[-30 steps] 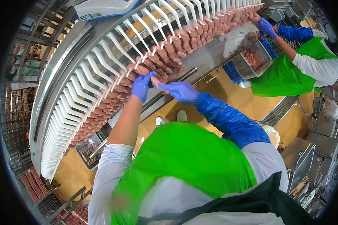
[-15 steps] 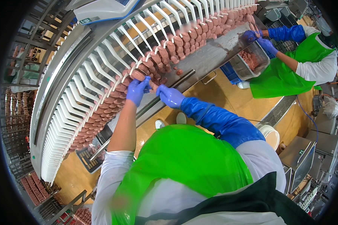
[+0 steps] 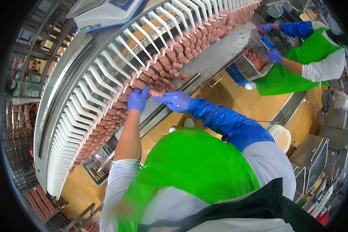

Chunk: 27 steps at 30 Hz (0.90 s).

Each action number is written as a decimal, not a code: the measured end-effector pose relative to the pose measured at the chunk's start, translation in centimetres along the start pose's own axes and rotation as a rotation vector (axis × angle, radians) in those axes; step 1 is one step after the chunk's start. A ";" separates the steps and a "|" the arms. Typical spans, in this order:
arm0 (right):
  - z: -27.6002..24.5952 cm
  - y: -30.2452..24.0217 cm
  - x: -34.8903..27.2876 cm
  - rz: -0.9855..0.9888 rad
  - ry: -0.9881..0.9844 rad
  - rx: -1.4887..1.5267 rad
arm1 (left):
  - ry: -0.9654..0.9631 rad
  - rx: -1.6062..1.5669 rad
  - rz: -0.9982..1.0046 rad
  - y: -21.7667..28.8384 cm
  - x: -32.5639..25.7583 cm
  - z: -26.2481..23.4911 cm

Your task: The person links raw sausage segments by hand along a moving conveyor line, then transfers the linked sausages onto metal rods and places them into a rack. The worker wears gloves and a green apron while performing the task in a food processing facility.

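Strings of pink sausages [image 3: 170, 62] hang in loops from white hooks [image 3: 123, 58] along a curved metal rail. At the rail's near part my left hand [image 3: 138, 99], in a purple glove, is closed against the sausages, its fingertips partly hidden. A single sausage link [image 3: 157, 93] lies between my two hands. To its right, my right hand [image 3: 177, 101], in a purple glove with a blue sleeve, has its index finger stretched along the link's underside. The thumb rests by the link's end, and the other fingers are curled.
Below the hooks runs a metal table [image 3: 220, 54] with a small sausage piece [image 3: 184, 76] on it. A co-worker in a green apron [image 3: 290, 73] stands at the right by a crate of meat [image 3: 255, 60]. A scale [image 3: 108, 13] sits behind the rail; a white bucket [image 3: 279, 138] stands right.
My left hand has shifted slightly left and down. My right index finger has stretched out toward the left under the link. The co-worker's hands have moved apart.
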State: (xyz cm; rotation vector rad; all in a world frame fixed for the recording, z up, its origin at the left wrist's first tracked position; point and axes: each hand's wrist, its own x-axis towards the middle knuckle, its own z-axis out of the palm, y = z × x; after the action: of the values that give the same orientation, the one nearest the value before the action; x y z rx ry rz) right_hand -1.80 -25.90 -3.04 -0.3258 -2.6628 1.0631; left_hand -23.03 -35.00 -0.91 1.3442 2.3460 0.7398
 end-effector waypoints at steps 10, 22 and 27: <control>-21.2 20.2 -3.6 0.425 1.005 0.090 | -0.149 -0.475 -0.155 -3.7 -4.3 1.1; -29.1 25.2 -0.3 0.341 0.700 0.786 | -0.215 -0.590 -0.149 8.9 -0.6 6.2; -35.2 19.7 -4.0 0.101 0.216 0.689 | -0.244 -0.608 -0.195 19.1 3.2 5.2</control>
State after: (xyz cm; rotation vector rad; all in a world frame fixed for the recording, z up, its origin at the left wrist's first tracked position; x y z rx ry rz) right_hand 15.24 9.41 7.27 -0.3986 -1.9562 1.7672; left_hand -8.71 -22.86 6.00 0.8694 1.8139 1.0472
